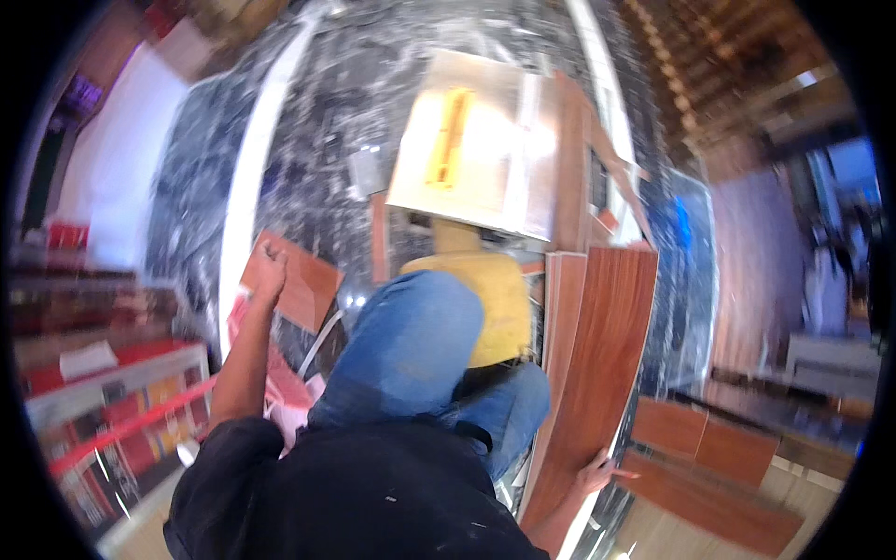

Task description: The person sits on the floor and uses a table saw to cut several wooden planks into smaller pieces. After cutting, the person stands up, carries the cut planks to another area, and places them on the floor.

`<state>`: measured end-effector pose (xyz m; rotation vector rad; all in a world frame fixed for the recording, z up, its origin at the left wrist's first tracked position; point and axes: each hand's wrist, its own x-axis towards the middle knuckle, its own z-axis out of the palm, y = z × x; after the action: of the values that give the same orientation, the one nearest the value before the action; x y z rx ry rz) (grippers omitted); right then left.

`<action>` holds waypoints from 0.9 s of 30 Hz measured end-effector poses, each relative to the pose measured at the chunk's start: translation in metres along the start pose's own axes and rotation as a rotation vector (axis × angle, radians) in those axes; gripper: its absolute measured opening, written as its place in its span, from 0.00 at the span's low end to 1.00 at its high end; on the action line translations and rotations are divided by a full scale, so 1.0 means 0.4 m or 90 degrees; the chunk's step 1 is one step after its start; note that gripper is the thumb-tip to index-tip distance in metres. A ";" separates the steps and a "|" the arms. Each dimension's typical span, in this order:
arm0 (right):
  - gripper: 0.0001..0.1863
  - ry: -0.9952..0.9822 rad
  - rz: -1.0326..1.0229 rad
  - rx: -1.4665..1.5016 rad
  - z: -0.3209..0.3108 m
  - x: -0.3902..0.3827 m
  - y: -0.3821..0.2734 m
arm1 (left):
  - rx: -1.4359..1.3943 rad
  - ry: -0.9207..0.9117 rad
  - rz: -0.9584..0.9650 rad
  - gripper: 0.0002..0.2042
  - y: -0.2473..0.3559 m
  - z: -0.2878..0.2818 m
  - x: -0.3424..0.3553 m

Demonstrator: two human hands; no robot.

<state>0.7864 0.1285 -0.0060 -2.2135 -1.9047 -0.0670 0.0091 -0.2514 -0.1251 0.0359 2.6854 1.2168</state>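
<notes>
My left hand (270,268) is closed, its arm stretched forward on the left. It is over the left part of a small reddish-brown board (308,287); blur hides what the fingers hold, if anything. My right hand (592,473) is low on the right, at the edge of a long reddish-brown plank (605,355). At least one finger points out to the right, past that edge. The plank lies lengthwise beside my right leg, on top of or against another similar plank (560,317).
Ahead stands a shiny metal-topped surface (485,140) with a yellow strip (450,140). A yellow padded thing (495,299) is by my knees. Brown offcuts (700,439) lie at right on the floor. Dark marbled flooring (327,121) has white bands. Shelves with red boxes (121,411) line the left.
</notes>
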 end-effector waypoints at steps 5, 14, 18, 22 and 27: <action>0.30 0.116 -0.079 0.067 -0.290 0.183 -0.204 | -0.389 -0.362 0.143 0.22 0.813 0.035 -0.340; 0.27 0.069 -0.273 0.384 -0.589 0.203 -0.829 | -0.402 -1.120 0.272 0.28 1.075 0.195 -0.781; 0.20 0.306 -0.498 0.397 -0.636 0.144 -1.029 | -0.495 -0.852 0.343 0.22 1.050 0.163 -0.703; 0.19 -0.065 -0.740 0.764 -0.668 -0.034 -1.042 | -0.589 -0.738 0.092 0.19 1.087 0.107 -0.598; 0.24 -0.670 -0.268 1.019 -0.380 -0.171 -0.997 | -0.794 -0.714 0.094 0.22 1.119 0.163 -0.455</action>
<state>0.4007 0.0865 0.1842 -0.6422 -1.5010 1.9931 0.1740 0.0751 0.1974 0.5289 0.7958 1.8775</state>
